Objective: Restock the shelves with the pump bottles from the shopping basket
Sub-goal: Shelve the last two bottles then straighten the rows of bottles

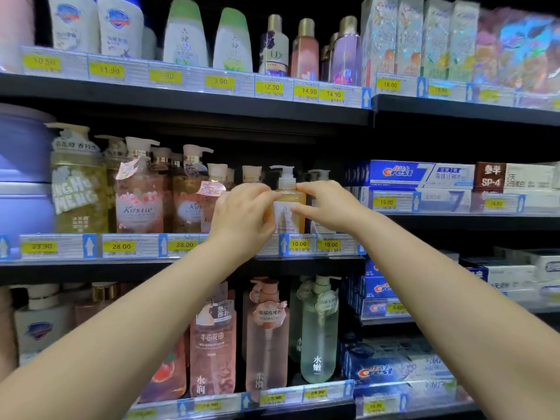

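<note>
With both hands' grip closed on the amber pump bottle (288, 204), left hand (242, 219) and right hand (327, 204) pinch its shoulders; looks rigid, slick, liquid-heavy, so hold the body, not the pump.

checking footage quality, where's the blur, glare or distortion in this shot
Head view: wide-angle bend bows the shelf edges; the top-right packs are smeared and glary; the purple tub at far left is washed out; the centre is sharp, with both hands, left and right, on the orange bottle.
</note>
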Tool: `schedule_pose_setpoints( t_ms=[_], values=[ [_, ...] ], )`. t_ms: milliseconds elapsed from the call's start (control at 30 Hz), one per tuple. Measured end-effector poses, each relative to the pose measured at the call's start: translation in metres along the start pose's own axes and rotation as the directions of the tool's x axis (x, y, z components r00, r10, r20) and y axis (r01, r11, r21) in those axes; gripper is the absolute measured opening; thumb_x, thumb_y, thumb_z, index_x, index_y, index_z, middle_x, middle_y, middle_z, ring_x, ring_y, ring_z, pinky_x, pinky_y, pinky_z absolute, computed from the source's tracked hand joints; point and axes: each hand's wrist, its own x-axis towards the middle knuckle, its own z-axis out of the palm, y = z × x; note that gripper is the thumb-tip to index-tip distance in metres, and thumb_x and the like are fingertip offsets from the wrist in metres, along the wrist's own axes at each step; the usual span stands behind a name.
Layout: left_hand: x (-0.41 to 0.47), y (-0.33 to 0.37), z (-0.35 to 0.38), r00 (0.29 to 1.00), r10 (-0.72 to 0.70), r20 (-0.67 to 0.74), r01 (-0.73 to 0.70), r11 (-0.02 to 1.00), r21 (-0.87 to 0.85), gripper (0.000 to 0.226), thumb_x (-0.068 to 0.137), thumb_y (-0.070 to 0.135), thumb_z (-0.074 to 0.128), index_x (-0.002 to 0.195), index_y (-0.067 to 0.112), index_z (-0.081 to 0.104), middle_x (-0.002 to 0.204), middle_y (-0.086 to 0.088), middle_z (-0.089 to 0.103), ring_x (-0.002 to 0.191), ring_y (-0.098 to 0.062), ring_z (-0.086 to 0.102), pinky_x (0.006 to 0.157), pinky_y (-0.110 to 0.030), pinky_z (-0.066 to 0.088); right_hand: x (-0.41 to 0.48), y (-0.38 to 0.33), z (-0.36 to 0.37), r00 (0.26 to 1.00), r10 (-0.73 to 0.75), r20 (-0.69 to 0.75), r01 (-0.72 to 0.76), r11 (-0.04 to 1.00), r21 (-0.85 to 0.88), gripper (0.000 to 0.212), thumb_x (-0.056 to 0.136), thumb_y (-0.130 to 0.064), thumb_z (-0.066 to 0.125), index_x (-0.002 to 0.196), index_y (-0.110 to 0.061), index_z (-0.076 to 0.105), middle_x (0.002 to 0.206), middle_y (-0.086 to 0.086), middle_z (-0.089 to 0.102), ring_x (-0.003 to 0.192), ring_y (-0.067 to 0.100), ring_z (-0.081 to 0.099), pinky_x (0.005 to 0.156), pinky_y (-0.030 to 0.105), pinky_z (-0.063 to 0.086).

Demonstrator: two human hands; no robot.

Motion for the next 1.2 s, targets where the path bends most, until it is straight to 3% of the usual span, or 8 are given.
schedule_pose_setpoints(
  t_ms=[100,167,333,467,633,800,967,1200],
  values=[
    [0.006,0.004,0.002,0.999,0.046,0.021,-0.049,0.986,0.160,0.039,0.087,0.028,0.057,0.125,0.028,0.057,0.125,0.001,0.056,0.117,-0.024,0.047,0.089,-0.041,0.034,-0.008,0.004,-0.012,0.988,0.017,-0.152,-0.008,0.998,0.062,0.050,0.090,-0.041,0.057,0.137,-0.026,0.045,0.133,0.001,0.054,0.118,0.019,0.053,0.090,0.034,0.045],
    [0.007,0.005,0.005,0.997,0.070,0.035,-0.077,0.964,0.255,0.043,0.088,0.033,0.053,0.131,0.030,0.051,0.132,0.001,0.051,0.123,-0.024,0.041,0.091,-0.041,0.028,-0.013,0.012,-0.020,0.968,-0.002,-0.251,-0.024,0.994,-0.104,0.046,0.091,-0.037,0.055,0.135,-0.028,0.046,0.127,0.003,0.056,0.114,0.022,0.054,0.085,0.036,0.045],
    [0.019,0.013,0.014,0.978,0.116,0.173,-0.181,0.882,0.434,0.066,0.089,0.053,0.044,0.146,0.033,0.018,0.147,-0.002,0.031,0.136,-0.024,0.023,0.110,-0.050,0.010,-0.016,0.024,-0.019,0.993,-0.010,-0.117,-0.053,0.855,-0.516,0.057,0.090,-0.051,0.048,0.141,-0.033,0.031,0.125,0.005,0.055,0.117,0.028,0.048,0.095,0.043,0.035],
    [0.031,0.021,0.020,0.964,0.052,0.259,-0.194,0.804,0.562,0.081,0.083,0.070,0.039,0.147,0.037,0.002,0.141,-0.006,0.039,0.136,-0.028,0.022,0.109,-0.061,-0.006,-0.009,0.030,-0.007,1.000,0.026,-0.009,-0.025,0.749,-0.662,0.068,0.087,-0.065,0.040,0.144,-0.034,0.020,0.128,0.009,0.054,0.122,0.031,0.043,0.101,0.046,0.026],
    [0.037,0.021,0.022,0.959,-0.029,0.281,-0.144,0.806,0.574,0.084,0.080,0.073,0.040,0.146,0.039,0.000,0.123,-0.005,0.057,0.127,-0.030,0.037,0.104,-0.068,-0.011,-0.001,0.031,-0.003,0.998,0.060,0.017,-0.033,0.744,-0.667,0.076,0.081,-0.077,0.030,0.143,-0.033,0.023,0.124,0.012,0.057,0.121,0.035,0.044,0.102,0.048,0.025],
    [0.035,0.021,0.023,0.966,-0.015,0.258,-0.142,0.801,0.581,0.082,0.078,0.072,0.045,0.144,0.038,0.011,0.121,-0.006,0.056,0.125,-0.030,0.038,0.103,-0.068,-0.013,0.003,0.028,0.001,0.998,0.059,-0.001,-0.048,0.804,-0.592,0.056,0.091,-0.065,0.029,0.135,-0.032,0.029,0.113,0.013,0.060,0.108,0.033,0.053,0.098,0.046,0.028],
    [0.041,0.023,0.029,0.964,-0.005,0.264,-0.147,0.821,0.552,0.072,0.080,0.069,0.048,0.138,0.036,0.022,0.113,-0.005,0.059,0.120,-0.030,0.044,0.105,-0.066,-0.012,0.001,0.032,-0.010,1.000,0.008,0.024,0.006,0.849,-0.528,0.048,0.093,-0.059,0.033,0.132,-0.032,0.035,0.106,0.010,0.062,0.106,0.031,0.056,0.107,0.047,0.020],
    [0.045,0.024,0.042,0.969,-0.018,0.246,-0.128,0.815,0.565,0.075,0.081,0.069,0.046,0.142,0.035,0.017,0.116,-0.005,0.057,0.119,-0.031,0.043,0.108,-0.065,-0.007,-0.003,0.034,-0.021,0.997,0.012,0.072,0.031,0.829,-0.559,0.043,0.096,-0.053,0.033,0.132,-0.031,0.034,0.105,0.009,0.062,0.106,0.031,0.056,0.107,0.045,0.021]
  ],
)
